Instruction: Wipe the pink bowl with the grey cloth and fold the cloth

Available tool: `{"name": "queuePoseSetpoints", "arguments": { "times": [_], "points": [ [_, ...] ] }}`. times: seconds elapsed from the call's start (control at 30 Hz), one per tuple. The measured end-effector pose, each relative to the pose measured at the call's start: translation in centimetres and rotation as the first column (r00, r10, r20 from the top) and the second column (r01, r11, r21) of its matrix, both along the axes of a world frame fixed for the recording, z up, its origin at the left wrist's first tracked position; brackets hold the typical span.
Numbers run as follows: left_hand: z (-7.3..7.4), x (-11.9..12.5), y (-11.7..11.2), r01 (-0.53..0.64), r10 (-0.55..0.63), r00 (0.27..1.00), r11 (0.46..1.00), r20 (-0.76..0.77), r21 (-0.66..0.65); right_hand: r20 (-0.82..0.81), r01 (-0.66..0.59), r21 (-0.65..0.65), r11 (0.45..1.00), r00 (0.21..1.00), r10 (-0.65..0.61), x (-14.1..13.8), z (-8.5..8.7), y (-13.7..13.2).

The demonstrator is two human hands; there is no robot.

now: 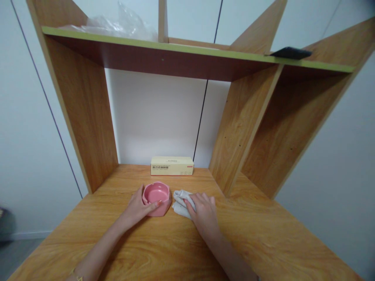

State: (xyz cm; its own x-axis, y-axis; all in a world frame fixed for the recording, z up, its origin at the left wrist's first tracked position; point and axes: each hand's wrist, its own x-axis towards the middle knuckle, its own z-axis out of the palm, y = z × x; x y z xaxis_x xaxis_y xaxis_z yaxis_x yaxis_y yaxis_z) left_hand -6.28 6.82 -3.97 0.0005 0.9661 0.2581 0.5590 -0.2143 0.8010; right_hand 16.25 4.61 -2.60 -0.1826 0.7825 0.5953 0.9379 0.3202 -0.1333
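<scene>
A pink ashtray-like bowl (157,196) sits on the wooden desk (164,249). My left hand (138,207) wraps around its left side, thumb lying along the front rim. Just right of the bowl lies a crumpled grey-white cloth (181,203), apart from the bowl by a small gap. My right hand (203,212) rests on the cloth with fingers curled over it, gripping it against the desk.
A long cream box (172,166) with printed text stands at the back of the desk against the white wall. Wooden side panels rise left and right. An upper shelf (187,50) carries clear plastic wrap (117,23) and a dark flat object (290,52).
</scene>
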Motion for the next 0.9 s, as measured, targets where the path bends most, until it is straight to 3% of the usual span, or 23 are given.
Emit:
{"name": "queuePoseSetpoints", "arguments": {
  "times": [0.13,0.3,0.53,0.7,0.9],
  "points": [
    [0.3,0.3,-0.3,0.134,-0.135,0.982,0.991,0.133,0.015,-0.058,-0.024,-0.023,0.999,0.998,0.022,-1.4,-0.3,0.0],
    [0.9,1.0,-0.8,0.094,-0.096,0.977,0.995,0.193,0.017,-0.057,-0.084,-0.074,0.994,0.995,0.08,-2.5,-0.8,-0.1],
    [1.2,1.9,-1.6,0.136,-0.155,0.957,0.986,0.244,0.093,-0.017,-0.13,-0.101,0.986,0.991,0.129,-2.4,-1.1,-0.4],
    [1.1,2.2,-2.0,0.129,-0.144,0.97,0.988,0.194,0.087,-0.023,-0.147,-0.112,0.983,0.989,0.146,-1.9,-1.3,-0.1],
    [1.3,2.3,-2.4,0.172,-0.173,0.985,0.957,-0.017,0.235,-0.241,-0.062,-0.083,0.995,0.97,0.04,-0.6,-1.2,0.7]
  ]
}}
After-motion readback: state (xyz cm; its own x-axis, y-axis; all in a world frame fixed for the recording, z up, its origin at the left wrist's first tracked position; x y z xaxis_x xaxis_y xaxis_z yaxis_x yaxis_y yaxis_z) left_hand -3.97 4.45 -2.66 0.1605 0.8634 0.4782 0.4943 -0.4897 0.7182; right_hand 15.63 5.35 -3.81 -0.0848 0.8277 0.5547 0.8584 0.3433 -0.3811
